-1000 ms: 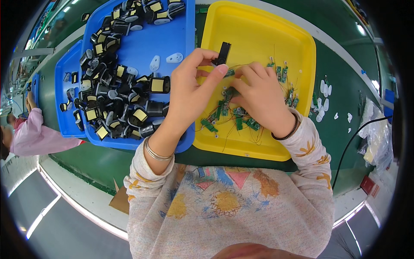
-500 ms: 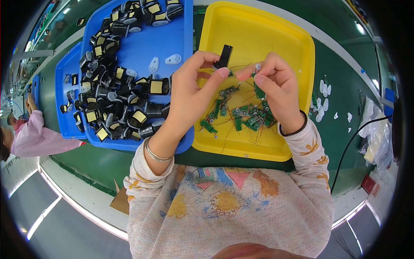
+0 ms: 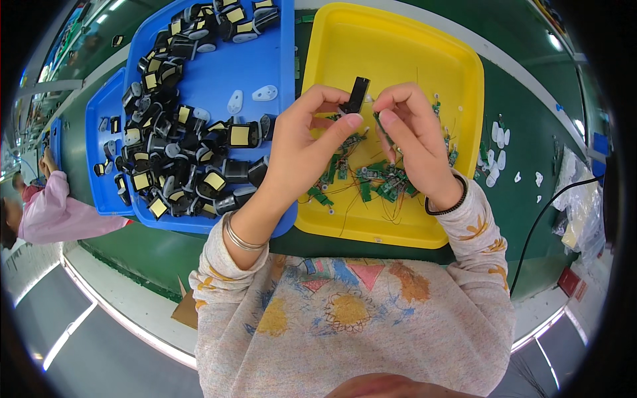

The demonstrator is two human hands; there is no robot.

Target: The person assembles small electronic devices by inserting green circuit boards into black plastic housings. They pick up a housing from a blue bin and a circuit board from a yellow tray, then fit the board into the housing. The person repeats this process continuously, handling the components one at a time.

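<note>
My left hand [image 3: 312, 136] pinches a black plastic housing [image 3: 358, 94] between thumb and fingers, its flat face tilted up. Close beside it, my right hand [image 3: 415, 136] is closed on a small green circuit board [image 3: 379, 122], mostly hidden by the fingers. Both hands hover over a yellow tray [image 3: 398, 32]. Below them in the tray lies a tangled pile of green circuit boards [image 3: 381, 180] with thin wires. A few more boards [image 3: 453, 156] show to the right of my right hand.
On the left, a blue tray [image 3: 229, 63] holds many black housings with pale yellow pads [image 3: 240, 135] and loose grey teardrop pieces [image 3: 265, 93]. White pieces [image 3: 500, 159] and a clear plastic bag [image 3: 572, 192] lie on the right. A black cable [image 3: 536, 225] runs there. Another person's pink sleeve [image 3: 56, 205] is far left.
My right hand has shifted slightly left, closer to the housing, and its fingers have turned inward around the circuit board. My left hand has moved a little right with the housing.
</note>
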